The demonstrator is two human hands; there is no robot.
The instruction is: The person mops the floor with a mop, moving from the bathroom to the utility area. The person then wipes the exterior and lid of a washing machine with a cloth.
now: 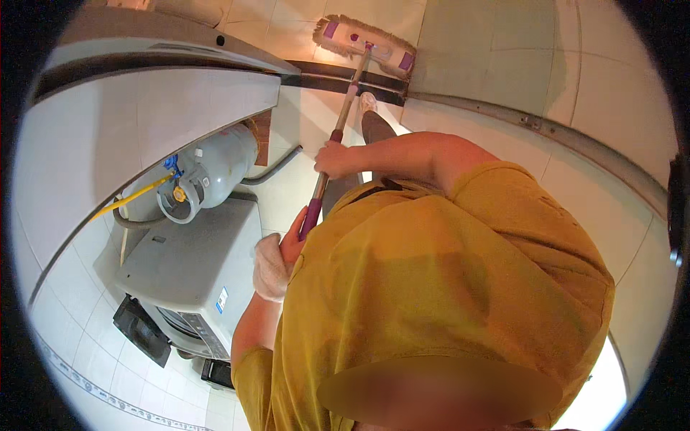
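Note:
A flat mop (344, 112) slants away from my body, its metal pole fitted with purple grips. My left hand (292, 243) is closed round the purple grip at the near end of the pole. Farther along, my right hand (333, 159) wraps the pole just below another purple section. A pale cloth (269, 267) lies over my left wrist and the back of that hand; how it is held there I cannot tell. The wide mop head (388, 53), with a shaggy fringe and purple patches, rests on the tiles beyond a dark door threshold (392, 93).
On the left stand a grey gas cylinder (224, 159) with a yellow hose (136, 195) and a grey-white washing machine (190, 251). A dark pipe (277, 169) runs over the floor near the cylinder. My shoe (369, 102) is beside the threshold. A metal track (532, 121) runs along the right.

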